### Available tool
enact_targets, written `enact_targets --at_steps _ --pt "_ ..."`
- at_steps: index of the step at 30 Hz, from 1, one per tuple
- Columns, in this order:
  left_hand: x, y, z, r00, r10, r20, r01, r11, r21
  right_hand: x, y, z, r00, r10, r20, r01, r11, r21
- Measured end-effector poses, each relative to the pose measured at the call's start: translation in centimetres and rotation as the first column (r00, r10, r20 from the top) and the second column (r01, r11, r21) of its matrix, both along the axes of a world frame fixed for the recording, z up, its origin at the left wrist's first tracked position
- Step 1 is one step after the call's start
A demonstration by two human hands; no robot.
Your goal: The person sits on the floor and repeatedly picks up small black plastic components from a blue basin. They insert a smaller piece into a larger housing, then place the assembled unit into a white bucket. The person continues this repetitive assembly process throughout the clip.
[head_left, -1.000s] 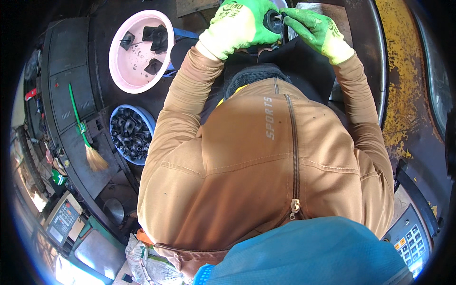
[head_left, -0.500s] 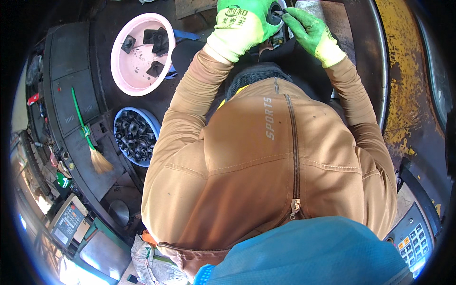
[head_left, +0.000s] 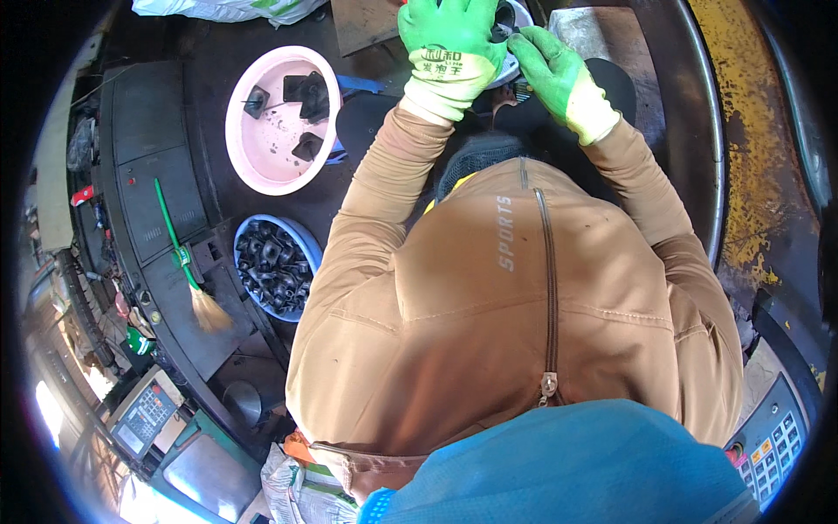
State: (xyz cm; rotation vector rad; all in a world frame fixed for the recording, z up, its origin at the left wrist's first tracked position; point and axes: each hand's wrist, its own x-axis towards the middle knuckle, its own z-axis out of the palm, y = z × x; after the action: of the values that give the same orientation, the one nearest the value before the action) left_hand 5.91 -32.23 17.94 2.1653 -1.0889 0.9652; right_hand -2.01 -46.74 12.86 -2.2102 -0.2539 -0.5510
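Both hands wear green gloves and meet at the top of the view. My left hand [head_left: 449,39] closes over a small round black part [head_left: 504,16], largely hidden behind the fingers. My right hand [head_left: 552,74] pinches the same part from the right with its fingertips. Under the hands lies a pale round dish [head_left: 522,26], mostly covered. My tan jacket sleeves run down from both wrists.
A pink bowl [head_left: 262,162] with three black parts sits at upper left. Below it a blue bowl [head_left: 307,249] is full of several black parts. A green-handled brush [head_left: 185,258] lies on the dark panel at left. A keypad [head_left: 772,454] shows at lower right.
Both hands have shifted up toward the top edge with the black part still between them. The bowls and the brush have slid lower as my head tilted.
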Motion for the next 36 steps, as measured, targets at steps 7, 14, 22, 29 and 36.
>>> enact_targets --at_steps 7,14,22,29,36 --pt "0.8 0.2 -1.6 0.995 0.03 0.099 -0.034 0.998 0.044 -1.5 1.6 3.6 0.866 0.245 -0.437 0.101 0.769 0.631" --pt "2.8 -0.4 -2.9 0.992 -0.101 0.077 0.1 0.995 0.026 -1.0 2.7 6.5 0.582 0.796 0.164 0.269 -0.379 0.885" --pt "3.2 -0.7 -3.9 0.892 -0.285 -0.35 0.133 0.907 -0.399 0.0 -2.9 5.1 0.85 0.434 0.299 -0.005 -0.561 0.828" --pt "1.8 0.6 -1.7 0.494 -0.506 -0.707 0.187 0.856 -0.482 -0.4 -0.9 3.0 0.917 0.256 -0.305 0.255 0.212 0.943" --pt "1.5 2.3 -0.4 0.307 -0.525 -0.794 0.313 0.843 -0.437 1.5 -1.5 2.8 0.855 0.39 -0.341 0.181 0.391 0.902"
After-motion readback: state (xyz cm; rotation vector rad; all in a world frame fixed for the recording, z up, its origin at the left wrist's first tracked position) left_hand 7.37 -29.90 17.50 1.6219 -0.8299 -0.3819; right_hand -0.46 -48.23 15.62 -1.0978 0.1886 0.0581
